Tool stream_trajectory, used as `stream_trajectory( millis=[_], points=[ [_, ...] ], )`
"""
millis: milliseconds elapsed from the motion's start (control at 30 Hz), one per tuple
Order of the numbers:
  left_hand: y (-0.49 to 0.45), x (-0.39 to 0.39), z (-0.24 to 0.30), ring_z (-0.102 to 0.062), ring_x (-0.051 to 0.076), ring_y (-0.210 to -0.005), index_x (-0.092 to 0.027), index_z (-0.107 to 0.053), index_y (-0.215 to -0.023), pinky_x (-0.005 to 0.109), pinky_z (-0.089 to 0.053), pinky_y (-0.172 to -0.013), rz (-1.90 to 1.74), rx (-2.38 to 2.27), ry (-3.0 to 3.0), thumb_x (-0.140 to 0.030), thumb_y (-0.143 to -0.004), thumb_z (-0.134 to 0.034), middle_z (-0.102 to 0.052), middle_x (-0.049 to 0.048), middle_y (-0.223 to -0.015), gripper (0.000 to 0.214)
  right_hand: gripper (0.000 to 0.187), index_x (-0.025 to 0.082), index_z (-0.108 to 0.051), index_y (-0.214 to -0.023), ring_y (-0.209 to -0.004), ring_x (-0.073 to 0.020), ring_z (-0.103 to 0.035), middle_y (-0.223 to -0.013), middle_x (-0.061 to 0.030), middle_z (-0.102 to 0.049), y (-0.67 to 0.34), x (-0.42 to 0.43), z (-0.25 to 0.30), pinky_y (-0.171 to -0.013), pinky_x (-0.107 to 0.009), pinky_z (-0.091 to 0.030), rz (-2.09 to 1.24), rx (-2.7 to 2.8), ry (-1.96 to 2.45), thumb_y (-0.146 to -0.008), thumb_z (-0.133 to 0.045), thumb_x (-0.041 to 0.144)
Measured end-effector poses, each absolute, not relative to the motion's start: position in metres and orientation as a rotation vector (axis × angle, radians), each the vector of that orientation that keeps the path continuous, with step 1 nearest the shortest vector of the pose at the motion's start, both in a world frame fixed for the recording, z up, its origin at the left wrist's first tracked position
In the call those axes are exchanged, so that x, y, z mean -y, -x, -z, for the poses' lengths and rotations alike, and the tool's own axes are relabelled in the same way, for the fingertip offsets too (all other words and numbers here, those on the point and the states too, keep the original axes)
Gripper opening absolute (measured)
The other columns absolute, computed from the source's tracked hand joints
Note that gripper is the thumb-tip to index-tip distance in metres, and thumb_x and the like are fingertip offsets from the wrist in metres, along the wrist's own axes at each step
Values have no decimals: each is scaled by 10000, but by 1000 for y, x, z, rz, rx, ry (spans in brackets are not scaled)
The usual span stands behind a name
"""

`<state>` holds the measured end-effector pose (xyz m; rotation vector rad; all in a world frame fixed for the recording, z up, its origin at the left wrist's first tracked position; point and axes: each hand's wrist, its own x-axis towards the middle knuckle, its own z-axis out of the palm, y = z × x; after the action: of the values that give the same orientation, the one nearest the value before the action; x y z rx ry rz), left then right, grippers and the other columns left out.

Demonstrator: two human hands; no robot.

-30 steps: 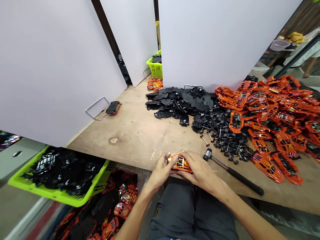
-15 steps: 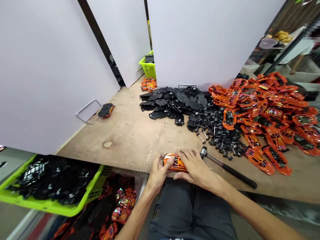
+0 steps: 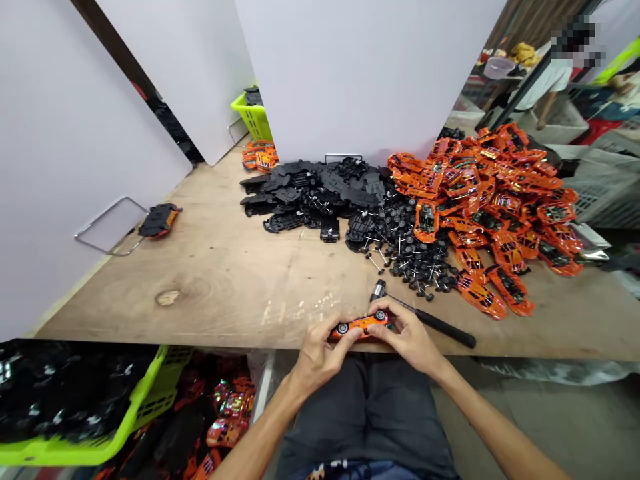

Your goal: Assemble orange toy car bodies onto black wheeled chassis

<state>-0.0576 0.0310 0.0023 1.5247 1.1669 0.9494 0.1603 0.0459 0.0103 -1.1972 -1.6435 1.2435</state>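
Left hand (image 3: pixel 317 357), right hand (image 3: pixel 407 337): grips closed on an orange toy car (image 3: pixel 359 325).
Lime basket (image 3: pixel 145 400) at lower left, full of black chassis (image 3: pixel 65 393).

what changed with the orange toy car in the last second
The orange toy car has been turned over in both hands: its orange top faced up before, and now a side with two black wheels faces the person. The left hand and right hand both keep hold; nothing was let go. The mallet, wheel pile and orange body shells stayed put, only shifting in view as the head turned.
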Motion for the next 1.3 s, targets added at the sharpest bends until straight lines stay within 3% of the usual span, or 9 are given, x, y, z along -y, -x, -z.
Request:
stream_trajectory(
  millis=[267,433,567,700,867,967,1067,1200,1300],
  points=[
    [60,-42,-20,-762,221,-824,-203,-665,-1114,284,-541,-709,-704,-1142,-1865,-418,-950,-699,-800,68,-968,272,184,230,-691,-1043,-920,-186,-645,-997,-23,-688,-153,-43,-4,-834,-275,-506,-1161,1555,1216,-961,-716,392],
    [37,-49,-22,-741,279,-731,-193,-637,-1004,315,-454,-596,-479,-1342,-2341,-403,-961,-675,-773,110,-869,218,320,248,-691,-1145,-1023,-217,-685,-1104,-25,-718,-168,-44,6,-919,-309,-542,-1180,1576,1214,-877,-808,378],
    [31,-44,-13,-736,255,-722,-201,-649,-967,302,-446,-591,-620,-1366,-2398,-432,-992,-626,-768,105,-836,234,213,240,-730,-1069,-995,-228,-703,-1063,-32,-752,-171,-39,8,-919,-333,-552,-987,1570,1267,-878,-796,307],
    [37,-39,-14,-724,221,-720,-212,-703,-990,284,-491,-633,-809,-1338,-2196,-425,-942,-703,-772,77,-828,218,200,246,-729,-1063,-963,-226,-717,-1024,-34,-755,-168,-34,-1,-900,-341,-583,-915,1550,1267,-888,-789,322],
    [25,-31,-26,-747,243,-958,-217,-736,-1135,328,-574,-877,-1155,-1198,-1372,-381,-825,-834,-800,79,-1070,364,672,267,-562,-1395,-1272,-273,-649,-1385,-98,-654,-162,-27,-6,-1108,-411,-542,-983,1425,1162,-814,-873,401],
    [17,-29,-28,-737,267,-1028,-179,-702,-1159,370,-577,-936,-1236,-1020,-940,-503,-838,-802,-779,113,-1133,467,470,254,-601,-1326,-1190,-266,-680,-1290,-94,-694,-150,-24,-3,-1039,-407,-583,-879,1453,1193,-903,-781,353],
    [27,-30,-28,-720,256,-1016,-184,-667,-1176,364,-568,-932,-1189,-991,-977,-525,-827,-809,-756,103,-1120,508,230,258,-655,-1222,-1089,-256,-703,-1162,-84,-730,-147,-28,-8,-950,-389,-604,-741,1659,1155,-995,-625,239],
    [50,-30,-24,-666,192,-859,-183,-675,-1004,287,-539,-801,-1047,-1212,-1296,-461,-845,-811,-707,45,-928,348,317,280,-637,-1309,-1118,-266,-692,-1200,-89,-726,-161,-38,-23,-953,-414,-589,-750,2072,1058,-1025,-551,169],
    [51,-27,-15,-662,183,-836,-182,-665,-993,279,-532,-770,-1033,-1260,-1279,-446,-927,-720,-701,42,-909,278,268,262,-654,-1264,-1075,-266,-702,-1169,-88,-733,-166,-43,-25,-938,-410,-585,-776,2091,1086,-1006,-617,198]
  ],
)
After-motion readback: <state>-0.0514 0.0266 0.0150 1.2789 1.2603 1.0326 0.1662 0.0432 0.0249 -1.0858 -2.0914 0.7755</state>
